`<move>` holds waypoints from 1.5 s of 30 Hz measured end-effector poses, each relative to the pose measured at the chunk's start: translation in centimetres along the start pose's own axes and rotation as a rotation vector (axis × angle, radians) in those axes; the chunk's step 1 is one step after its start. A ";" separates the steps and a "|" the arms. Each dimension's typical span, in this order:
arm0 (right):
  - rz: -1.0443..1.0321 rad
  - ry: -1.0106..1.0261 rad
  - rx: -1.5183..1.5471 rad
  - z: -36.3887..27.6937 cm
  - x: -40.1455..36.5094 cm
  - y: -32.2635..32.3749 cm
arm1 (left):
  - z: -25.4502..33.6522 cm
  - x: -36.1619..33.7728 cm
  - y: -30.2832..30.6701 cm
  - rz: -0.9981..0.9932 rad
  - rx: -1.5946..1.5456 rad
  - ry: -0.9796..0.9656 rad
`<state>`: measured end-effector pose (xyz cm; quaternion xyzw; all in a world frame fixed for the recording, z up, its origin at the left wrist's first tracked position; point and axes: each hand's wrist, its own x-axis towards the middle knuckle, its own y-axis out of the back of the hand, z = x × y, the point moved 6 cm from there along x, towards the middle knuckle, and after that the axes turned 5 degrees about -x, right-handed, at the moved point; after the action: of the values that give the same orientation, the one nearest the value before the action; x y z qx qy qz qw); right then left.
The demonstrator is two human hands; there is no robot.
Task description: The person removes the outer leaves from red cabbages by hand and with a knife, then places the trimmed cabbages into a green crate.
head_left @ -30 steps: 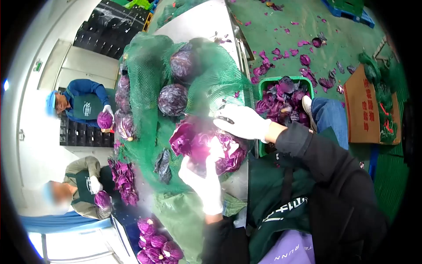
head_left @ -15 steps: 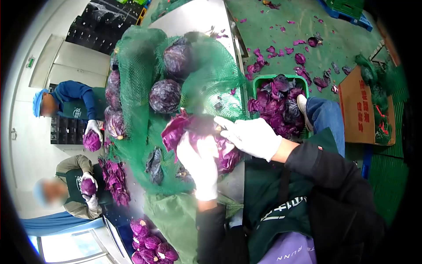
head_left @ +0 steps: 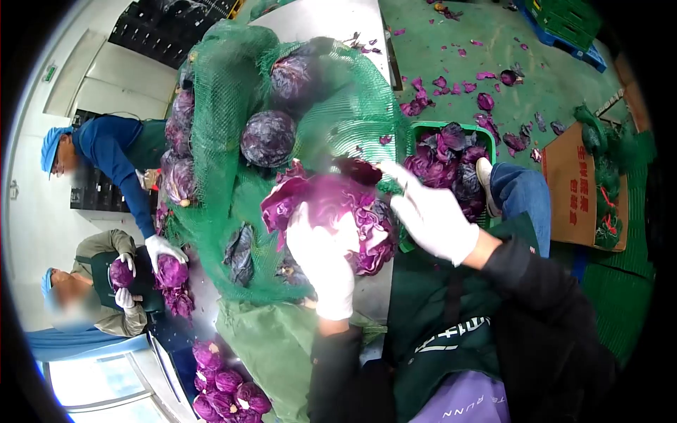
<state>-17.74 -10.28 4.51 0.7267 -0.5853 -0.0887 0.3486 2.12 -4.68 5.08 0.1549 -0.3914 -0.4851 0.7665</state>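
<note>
My left hand, in a white glove, grips a red cabbage from its near side. The cabbage's outer leaves are loose and spread, with pale cut or torn parts showing by my fingers. On the right, my right hand, also white-gloved, has its fingers stretched and apart. Its fingertips are right at the edge of a dark loose leaf on the cabbage's far side. Beneath lies a green mesh sack, with whole red cabbages on and in it. A dark detached leaf rests on the mesh.
A green crate full of leaves stands at right, near a cardboard box. Leaf scraps litter the floor. Across the table, two co-workers handle cabbages. Peeled cabbages are heaped at the near left.
My right hand has drawn back to the right from the cabbage's middle, its fingers spreading. The cabbage's leaves sit wider apart. The blue-sleeved co-worker has reached down to the cabbages on the table.
</note>
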 end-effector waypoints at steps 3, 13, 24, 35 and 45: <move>-0.094 -0.033 0.009 -0.8 -2.7 -0.8 | 0.6 0.9 0.1 0.020 -0.016 0.067; -0.064 -0.103 0.009 -0.7 -3.3 -3.4 | 2.8 0.2 0.6 -0.010 0.349 -0.070; -0.124 -0.004 -0.169 -0.9 -3.5 -2.6 | 2.1 -0.6 -0.3 0.087 0.362 -0.049; -0.030 -0.139 -0.151 1.0 -1.0 -3.8 | 2.5 -1.0 -1.4 0.235 0.322 -0.003; -0.036 -0.364 0.016 5.7 1.1 -1.6 | 2.1 -1.3 -1.2 0.266 0.276 -0.002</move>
<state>-19.23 -13.46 -0.39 0.7116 -0.6264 -0.2201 0.2296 -0.45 -3.79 5.09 0.2050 -0.4721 -0.3215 0.7948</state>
